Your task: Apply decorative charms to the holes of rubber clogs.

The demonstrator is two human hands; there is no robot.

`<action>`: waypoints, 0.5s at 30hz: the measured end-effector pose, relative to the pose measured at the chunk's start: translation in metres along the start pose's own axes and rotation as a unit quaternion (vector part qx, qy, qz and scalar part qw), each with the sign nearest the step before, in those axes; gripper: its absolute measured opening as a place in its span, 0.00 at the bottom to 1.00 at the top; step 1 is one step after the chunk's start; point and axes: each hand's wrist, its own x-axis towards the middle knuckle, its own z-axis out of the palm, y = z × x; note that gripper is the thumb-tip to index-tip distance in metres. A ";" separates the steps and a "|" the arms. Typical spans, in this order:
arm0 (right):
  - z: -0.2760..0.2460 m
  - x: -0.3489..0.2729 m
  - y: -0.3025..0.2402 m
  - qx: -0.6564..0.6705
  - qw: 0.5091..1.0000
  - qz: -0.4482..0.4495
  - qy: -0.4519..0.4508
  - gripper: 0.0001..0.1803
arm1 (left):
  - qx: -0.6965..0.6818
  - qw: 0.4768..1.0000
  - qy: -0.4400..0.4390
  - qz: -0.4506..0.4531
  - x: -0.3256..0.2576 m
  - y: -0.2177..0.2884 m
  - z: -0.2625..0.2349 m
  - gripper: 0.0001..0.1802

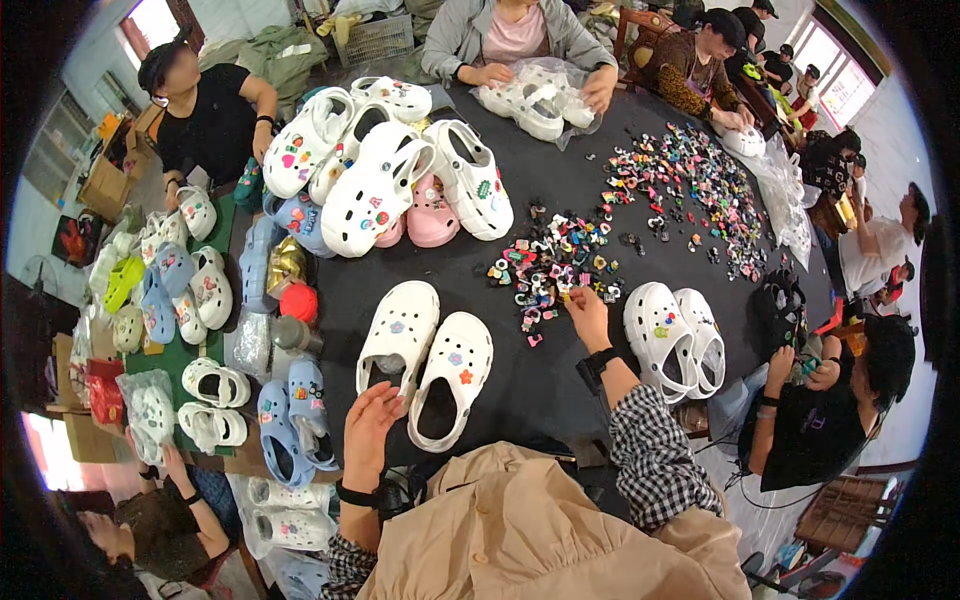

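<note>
In front of me a pair of white clogs lies with toes pointing away, a left clog with a bluish flower charm and a right clog with a bluish and an orange-red flower. My left hand is at the heel of the left clog, fingers stretched out and holding nothing I can see. At the near edge of a pile of small colourful shoe charms, my right hand has its fingertips together on a small yellowish charm. Its exact shape is too small to tell.
Stacked decorated clogs stand at the far left. Another white pair lies right of my right hand. A wider spread of charms covers the far right of the black table. Several people work around it; one handles bagged clogs.
</note>
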 end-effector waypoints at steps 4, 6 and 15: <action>-0.011 -0.008 -0.002 0.244 0.961 0.125 -0.045 0.11 | -0.007 0.999 0.039 0.019 0.003 -0.004 -0.010 0.15; -0.018 -0.014 -0.003 0.317 0.933 0.157 -0.059 0.12 | 0.009 0.998 0.050 0.038 0.007 -0.006 -0.009 0.15; -0.026 -0.024 -0.009 0.406 0.898 0.153 -0.076 0.14 | 0.075 0.992 0.075 0.061 0.030 -0.014 -0.003 0.24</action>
